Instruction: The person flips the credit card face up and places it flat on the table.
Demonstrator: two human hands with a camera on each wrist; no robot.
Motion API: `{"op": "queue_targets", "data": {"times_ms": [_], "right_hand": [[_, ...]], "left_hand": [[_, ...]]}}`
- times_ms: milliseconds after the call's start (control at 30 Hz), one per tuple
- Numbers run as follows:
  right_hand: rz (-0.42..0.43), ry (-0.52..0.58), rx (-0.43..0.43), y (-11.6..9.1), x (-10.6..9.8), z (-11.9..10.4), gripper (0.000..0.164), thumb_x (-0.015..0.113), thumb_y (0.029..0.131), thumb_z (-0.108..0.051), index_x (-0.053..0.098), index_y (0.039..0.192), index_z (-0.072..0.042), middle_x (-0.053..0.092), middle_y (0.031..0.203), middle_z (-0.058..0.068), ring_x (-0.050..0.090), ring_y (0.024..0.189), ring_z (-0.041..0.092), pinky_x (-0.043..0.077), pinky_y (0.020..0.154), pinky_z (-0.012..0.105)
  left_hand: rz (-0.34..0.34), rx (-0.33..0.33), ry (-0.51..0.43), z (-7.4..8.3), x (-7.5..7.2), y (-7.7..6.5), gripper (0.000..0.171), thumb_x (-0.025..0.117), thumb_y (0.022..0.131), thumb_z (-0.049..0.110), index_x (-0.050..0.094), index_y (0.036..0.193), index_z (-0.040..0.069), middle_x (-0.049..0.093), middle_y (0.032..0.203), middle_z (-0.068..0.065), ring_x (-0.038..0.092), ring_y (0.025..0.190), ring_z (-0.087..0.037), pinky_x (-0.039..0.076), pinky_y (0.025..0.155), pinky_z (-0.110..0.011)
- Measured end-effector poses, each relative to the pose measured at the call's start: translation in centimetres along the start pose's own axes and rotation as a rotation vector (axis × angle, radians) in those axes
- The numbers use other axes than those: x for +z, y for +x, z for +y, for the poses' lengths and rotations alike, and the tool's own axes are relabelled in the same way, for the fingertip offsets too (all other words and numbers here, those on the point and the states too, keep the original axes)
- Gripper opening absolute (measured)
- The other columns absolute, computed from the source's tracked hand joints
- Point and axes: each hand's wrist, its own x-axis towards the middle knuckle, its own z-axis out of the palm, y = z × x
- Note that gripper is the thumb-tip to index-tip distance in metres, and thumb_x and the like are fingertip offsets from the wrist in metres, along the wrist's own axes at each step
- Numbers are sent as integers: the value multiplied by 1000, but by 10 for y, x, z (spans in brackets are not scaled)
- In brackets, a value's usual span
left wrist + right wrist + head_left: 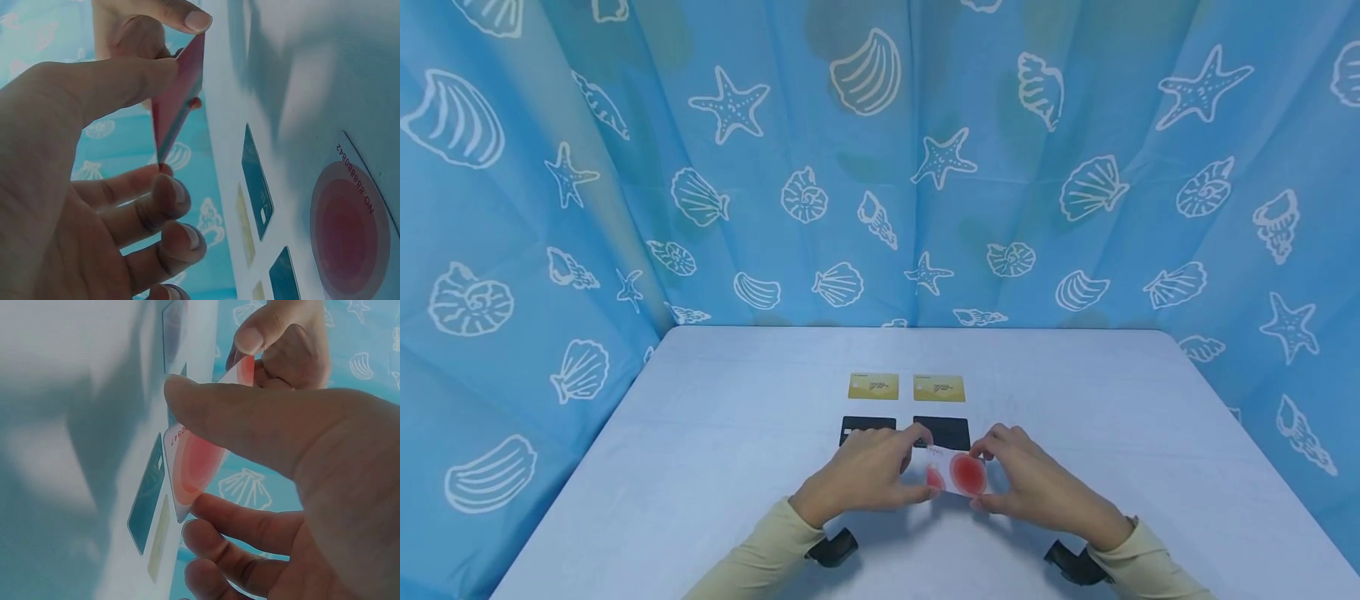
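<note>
A white card with red circles (967, 473) is held just above the table between both hands. My left hand (876, 471) pinches its left end between thumb and index finger. At the right end, the thumb and index finger of my right hand (1037, 483) pinch its edges. The left wrist view shows a second red-circled card (350, 231) flat on the table; the left hand hides it in the head view. Just beyond the hands lie two black cards, left (868, 423) and right (951, 432), both partly covered by fingers.
Two gold cards, one left (873, 386) and one right (938, 388), lie side by side behind the black ones. A white-covered table (700, 417) bears everything. Behind it hangs a blue curtain (880, 167) with shell and starfish prints.
</note>
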Motion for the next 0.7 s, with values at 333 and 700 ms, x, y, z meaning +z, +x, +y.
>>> {"op": "queue_targets", "data": {"times_ms": [333,700], "right_hand": [[-6,-11,2,2,7,1,54,96,69,-36,69,113,-20,61,109,-5,52,105,16,56,94,45],[-23,-13,13,7,14,3,53,97,67,-36,70,111,-20,62,108,-4,53,106,16,56,97,48]], "left_hand": [[-57,-29,60,-2,4,0,57,77,86,54,60,131,24,56,74,12,48,59,-3,38,49,-21],[-101,-60,104,1,8,1,54,80,85,51,65,130,23,52,67,12,48,59,-5,37,51,-22]]}}
